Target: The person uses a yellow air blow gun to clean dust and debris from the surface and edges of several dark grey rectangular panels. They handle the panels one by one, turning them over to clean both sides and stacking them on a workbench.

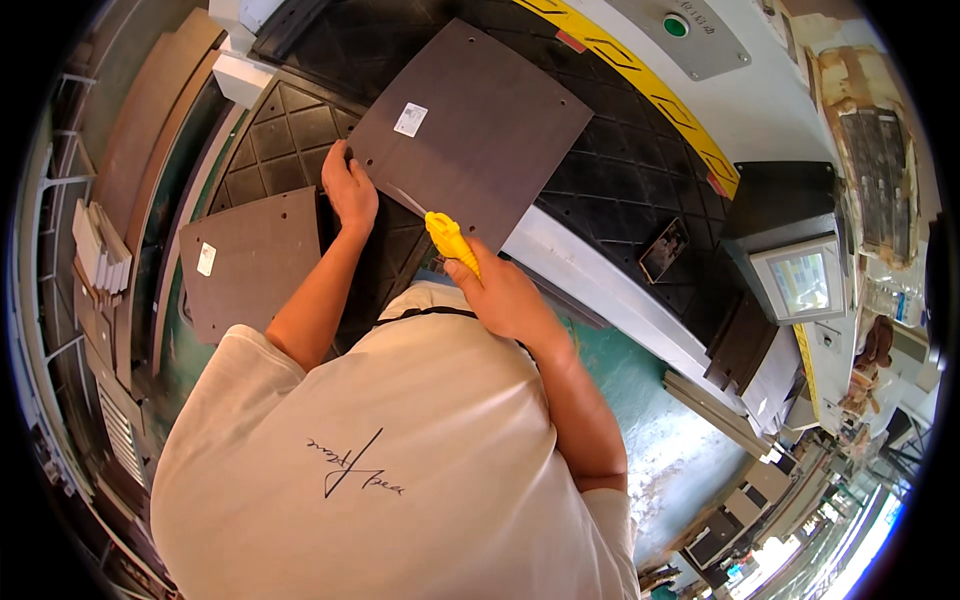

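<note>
A square dark brown panel (480,120) with small corner holes and a white label (411,120) lies on a black padded work surface. My left hand (350,192) grips the panel's near-left edge, with the fingers against its side. In my right hand (500,295) is a yellow-handled utility knife (450,238), held by its handle. Its thin blade points forward and left, at the panel's near edge; whether it touches cannot be told. To the left of my left forearm, a second brown panel (255,255) with a label rests lower down.
A phone (664,250) lies on the black surface at right. Beyond it stands a machine screen (798,280), beside stacked boards (755,355). A yellow-edged machine body with a green button (676,26) crosses the far side. Large boards (150,120) lean at left.
</note>
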Demonstrator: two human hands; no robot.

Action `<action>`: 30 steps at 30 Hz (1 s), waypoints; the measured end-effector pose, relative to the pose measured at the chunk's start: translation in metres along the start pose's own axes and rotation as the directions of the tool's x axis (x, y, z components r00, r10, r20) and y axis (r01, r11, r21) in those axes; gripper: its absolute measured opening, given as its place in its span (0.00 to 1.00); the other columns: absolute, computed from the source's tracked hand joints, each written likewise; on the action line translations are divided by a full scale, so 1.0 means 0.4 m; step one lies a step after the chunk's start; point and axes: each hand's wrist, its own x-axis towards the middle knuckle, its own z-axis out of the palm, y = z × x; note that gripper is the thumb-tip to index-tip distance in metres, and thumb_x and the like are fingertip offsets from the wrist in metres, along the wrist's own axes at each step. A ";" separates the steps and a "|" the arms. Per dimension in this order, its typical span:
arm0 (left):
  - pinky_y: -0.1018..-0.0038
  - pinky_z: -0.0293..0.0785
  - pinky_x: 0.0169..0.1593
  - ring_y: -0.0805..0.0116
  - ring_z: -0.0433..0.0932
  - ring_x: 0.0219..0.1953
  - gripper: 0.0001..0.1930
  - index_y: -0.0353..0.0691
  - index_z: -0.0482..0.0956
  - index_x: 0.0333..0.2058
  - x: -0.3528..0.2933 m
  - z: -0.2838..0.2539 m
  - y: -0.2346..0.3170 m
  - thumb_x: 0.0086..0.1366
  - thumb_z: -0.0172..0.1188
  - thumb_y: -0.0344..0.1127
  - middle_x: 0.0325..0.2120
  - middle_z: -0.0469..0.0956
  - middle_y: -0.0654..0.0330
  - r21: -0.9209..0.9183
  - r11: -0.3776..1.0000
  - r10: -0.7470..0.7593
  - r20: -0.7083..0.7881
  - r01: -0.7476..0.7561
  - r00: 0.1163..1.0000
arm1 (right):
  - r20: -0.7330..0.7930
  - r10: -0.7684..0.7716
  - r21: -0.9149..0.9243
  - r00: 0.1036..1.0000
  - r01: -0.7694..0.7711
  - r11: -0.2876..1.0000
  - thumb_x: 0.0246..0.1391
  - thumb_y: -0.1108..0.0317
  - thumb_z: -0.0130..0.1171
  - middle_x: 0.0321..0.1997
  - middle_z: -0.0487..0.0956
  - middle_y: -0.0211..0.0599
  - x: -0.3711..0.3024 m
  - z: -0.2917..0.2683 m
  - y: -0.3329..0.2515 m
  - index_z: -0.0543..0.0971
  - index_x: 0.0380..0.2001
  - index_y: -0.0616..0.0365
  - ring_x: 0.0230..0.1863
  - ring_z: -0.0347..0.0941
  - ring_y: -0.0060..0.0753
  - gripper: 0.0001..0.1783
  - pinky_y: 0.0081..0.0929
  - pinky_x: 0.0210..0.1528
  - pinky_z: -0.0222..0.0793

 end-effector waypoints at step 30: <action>0.49 0.55 0.72 0.41 0.64 0.68 0.23 0.34 0.73 0.61 0.001 -0.006 0.037 0.70 0.59 0.36 0.65 0.70 0.44 0.157 0.983 0.097 0.023 -0.099 0.995 | -0.242 0.271 0.527 0.932 -0.109 0.843 0.74 0.50 0.51 0.24 0.71 0.28 0.393 -0.177 -0.048 0.72 0.51 0.55 0.18 0.66 0.20 0.19 0.24 0.20 0.59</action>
